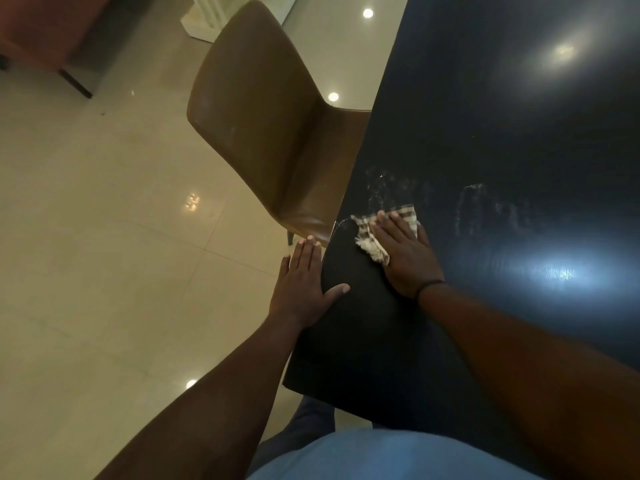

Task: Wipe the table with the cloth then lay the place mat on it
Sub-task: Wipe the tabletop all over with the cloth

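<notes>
A dark glossy table (485, 116) fills the right side of the head view. Near its left edge lies a checked white-and-brown cloth (369, 242) with a frayed end. My right hand (403, 252) presses flat on the cloth, fingers straight, covering most of it. Whitish smears (474, 202) streak the tabletop beyond and to the right of the cloth. My left hand (304, 282) rests open at the table's left edge, thumb on the tabletop and fingers over the side. No place mat is in view.
A brown leather chair (263, 126) is pushed up to the table's left edge, just beyond my left hand. Pale glossy floor tiles (104, 237) spread to the left. An orange seat (45, 29) stands at the far top left.
</notes>
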